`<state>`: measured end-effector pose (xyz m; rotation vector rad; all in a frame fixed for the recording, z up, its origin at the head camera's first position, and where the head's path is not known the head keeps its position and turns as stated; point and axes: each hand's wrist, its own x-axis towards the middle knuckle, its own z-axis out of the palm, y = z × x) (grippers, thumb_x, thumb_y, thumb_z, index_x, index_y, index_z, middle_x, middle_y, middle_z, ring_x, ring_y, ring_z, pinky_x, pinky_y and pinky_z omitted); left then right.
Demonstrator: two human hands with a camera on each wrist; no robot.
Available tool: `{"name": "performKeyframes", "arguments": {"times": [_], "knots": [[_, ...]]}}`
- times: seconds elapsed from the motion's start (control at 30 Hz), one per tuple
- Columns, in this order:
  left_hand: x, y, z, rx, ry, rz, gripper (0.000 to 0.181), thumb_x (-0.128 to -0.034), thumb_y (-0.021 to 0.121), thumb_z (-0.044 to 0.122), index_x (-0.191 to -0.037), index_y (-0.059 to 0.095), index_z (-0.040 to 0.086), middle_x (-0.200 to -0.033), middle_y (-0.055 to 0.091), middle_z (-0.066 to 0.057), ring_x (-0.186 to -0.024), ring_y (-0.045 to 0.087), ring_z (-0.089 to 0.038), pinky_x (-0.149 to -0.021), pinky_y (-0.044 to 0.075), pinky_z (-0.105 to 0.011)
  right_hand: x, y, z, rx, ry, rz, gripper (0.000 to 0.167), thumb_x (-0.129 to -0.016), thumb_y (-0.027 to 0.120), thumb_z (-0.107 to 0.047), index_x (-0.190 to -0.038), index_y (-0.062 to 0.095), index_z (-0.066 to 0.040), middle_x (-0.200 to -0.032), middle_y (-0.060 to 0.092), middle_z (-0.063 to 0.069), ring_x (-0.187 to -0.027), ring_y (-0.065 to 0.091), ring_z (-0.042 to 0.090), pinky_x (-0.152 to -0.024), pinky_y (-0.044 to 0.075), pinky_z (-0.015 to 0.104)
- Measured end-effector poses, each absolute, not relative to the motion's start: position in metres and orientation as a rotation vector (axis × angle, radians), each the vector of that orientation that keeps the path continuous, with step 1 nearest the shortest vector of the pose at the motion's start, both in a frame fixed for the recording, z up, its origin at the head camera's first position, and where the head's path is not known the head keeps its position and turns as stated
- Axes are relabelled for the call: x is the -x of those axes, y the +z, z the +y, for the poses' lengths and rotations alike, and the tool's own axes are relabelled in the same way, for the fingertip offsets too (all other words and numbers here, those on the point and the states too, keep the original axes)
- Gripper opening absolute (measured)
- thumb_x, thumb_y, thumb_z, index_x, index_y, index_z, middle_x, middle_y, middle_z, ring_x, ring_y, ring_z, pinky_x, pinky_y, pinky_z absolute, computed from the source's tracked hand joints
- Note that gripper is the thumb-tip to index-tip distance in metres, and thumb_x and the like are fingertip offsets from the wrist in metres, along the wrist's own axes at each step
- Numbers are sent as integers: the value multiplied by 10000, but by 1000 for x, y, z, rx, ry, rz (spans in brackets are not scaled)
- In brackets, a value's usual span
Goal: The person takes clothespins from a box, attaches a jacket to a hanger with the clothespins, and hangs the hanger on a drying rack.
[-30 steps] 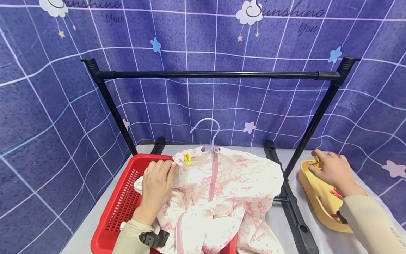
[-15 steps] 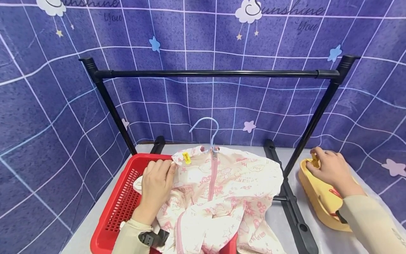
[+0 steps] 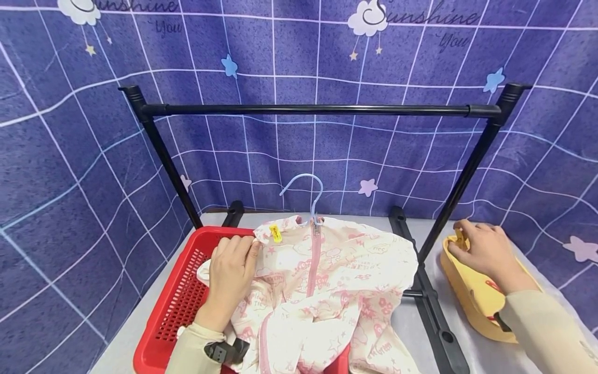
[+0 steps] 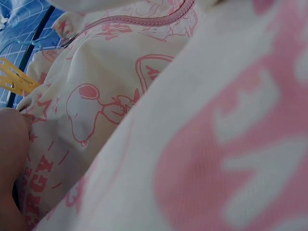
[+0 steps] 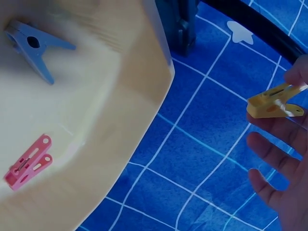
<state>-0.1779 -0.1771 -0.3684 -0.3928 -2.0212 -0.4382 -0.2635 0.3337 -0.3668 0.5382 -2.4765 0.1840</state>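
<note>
Two hands are engaged: a white, pink-printed cloth garment point(image 3: 322, 291), laid partly over a red plastic basket point(image 3: 159, 317), is pinched near one shoulder by the left hand point(image 3: 231, 270), fingers together. The cloth may be judged light, soft and floppy, best held at the shoulders. Farther off, by a yellow plastic tray point(image 3: 455, 291), a yellow plastic clothespin point(image 5: 263, 108) is clamped by the right hand's point(image 3: 488, 254) thumb and forefinger, other fingers apart; stiff, it is probably best squeezed at its handles. Behind, a black tubular rack point(image 3: 317, 109) is seen.
</note>
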Motion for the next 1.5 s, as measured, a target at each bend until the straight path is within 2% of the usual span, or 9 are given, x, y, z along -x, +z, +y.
{"name": "performKeyframes", "arguments": {"times": [0.3, 0.57, 0.8, 0.9, 1.1, 1.27, 1.5], "knots": [[179, -369, -178, 393, -431, -2014, 489, -1084, 343, 404, -884, 608, 45, -711, 509, -91, -677, 447, -298, -589, 337, -377, 262, -365, 330, -576, 171, -2428, 351, -710, 690, -260, -975, 584, -56, -635, 513, -37, -651, 574, 327, -676, 381, 550], [178, -369, -178, 391, -435, -2022, 497, -1083, 339, 407, -902, 620, 39, -728, 536, -99, -689, 453, -297, -598, 345, -380, 258, -364, 325, -624, 177, -2400, 385, -683, 721, -262, -983, 576, -67, -678, 571, 18, -776, 613, 411, -748, 389, 577], [178, -368, -177, 390, -431, -2015, 494, -1084, 339, 403, -891, 612, 40, -724, 530, -101, -687, 452, -303, -592, 342, -384, 257, -364, 319, -698, 168, -2310, 388, -646, 690, -269, -979, 600, -91, -636, 523, -26, -720, 572, 332, -705, 374, 530], [178, -368, -177, 389, -429, -2017, 495, -1084, 338, 405, -889, 612, 42, -724, 528, -100, -687, 451, -302, -590, 341, -383, 257, -364, 316, -748, 160, -2252, 382, -641, 671, -278, -978, 617, -104, -642, 549, -12, -706, 560, 324, -687, 371, 526], [177, -367, -177, 392, -433, -2021, 492, -1085, 337, 402, -891, 612, 42, -723, 524, -98, -692, 457, -300, -594, 346, -384, 255, -364, 309, -824, 146, -2154, 365, -701, 576, -329, -979, 642, -102, -672, 612, 70, -718, 576, 353, -693, 384, 530], [177, -368, -177, 393, -432, -2021, 494, -1085, 335, 405, -894, 612, 42, -724, 523, -96, -690, 454, -293, -597, 344, -381, 254, -362, 306, -847, 152, -2113, 383, -787, 499, -394, -974, 651, -96, -672, 604, 83, -693, 564, 349, -671, 376, 528], [177, -368, -177, 393, -430, -2015, 487, -1084, 342, 401, -892, 613, 46, -717, 519, -93, -685, 453, -295, -591, 341, -381, 249, -361, 304, -859, 147, -2119, 375, -809, 500, -398, -975, 650, -97, -678, 596, 86, -662, 539, 335, -623, 361, 488]]}}
